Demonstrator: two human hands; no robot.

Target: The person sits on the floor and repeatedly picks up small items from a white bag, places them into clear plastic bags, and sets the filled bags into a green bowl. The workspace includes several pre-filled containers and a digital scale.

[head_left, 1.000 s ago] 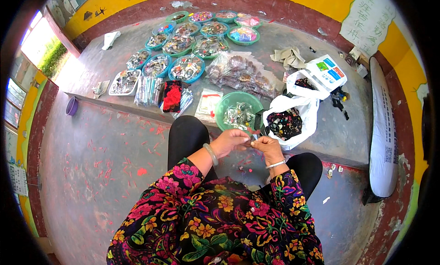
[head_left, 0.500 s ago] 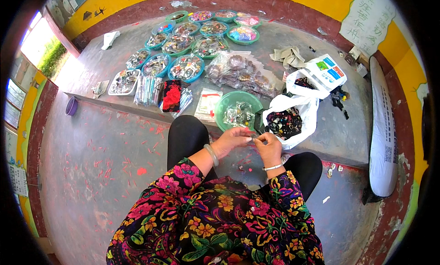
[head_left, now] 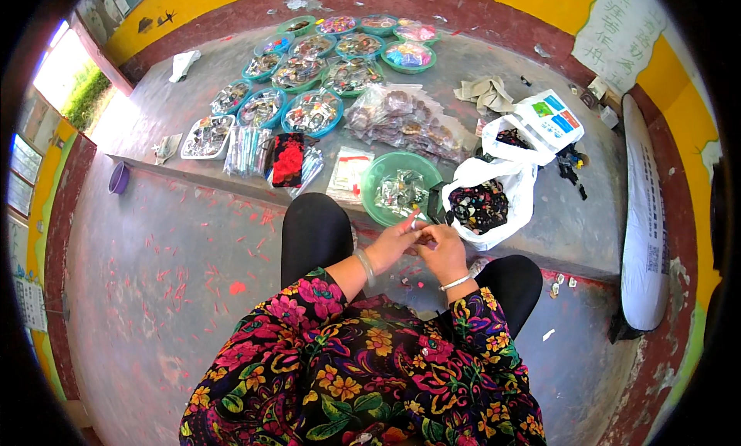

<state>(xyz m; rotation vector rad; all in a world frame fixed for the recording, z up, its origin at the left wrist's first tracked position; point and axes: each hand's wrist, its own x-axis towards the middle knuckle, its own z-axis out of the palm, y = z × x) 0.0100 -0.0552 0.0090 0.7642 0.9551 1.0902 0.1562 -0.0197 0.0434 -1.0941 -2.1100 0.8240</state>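
Note:
My left hand [head_left: 394, 241] and my right hand [head_left: 441, 249] meet above my lap, fingertips touching around a tiny item too small to tell. Both wrists wear a bangle. Just beyond the hands stands a green bowl [head_left: 384, 170] holding small shiny packets. To its right a white plastic bag [head_left: 505, 185] lies open with dark small pieces inside.
Several teal and green bowls [head_left: 312, 110] of small trinkets fill the raised concrete ledge [head_left: 540, 230], with a white tray [head_left: 204, 135], clear packets [head_left: 405, 118] and a red-and-black card [head_left: 288, 159]. A white sack [head_left: 642, 222] leans at right. A purple cup [head_left: 118, 177] sits at left.
My right hand has drawn in from the white bag toward my left hand; the two now meet closer to the green bowl.

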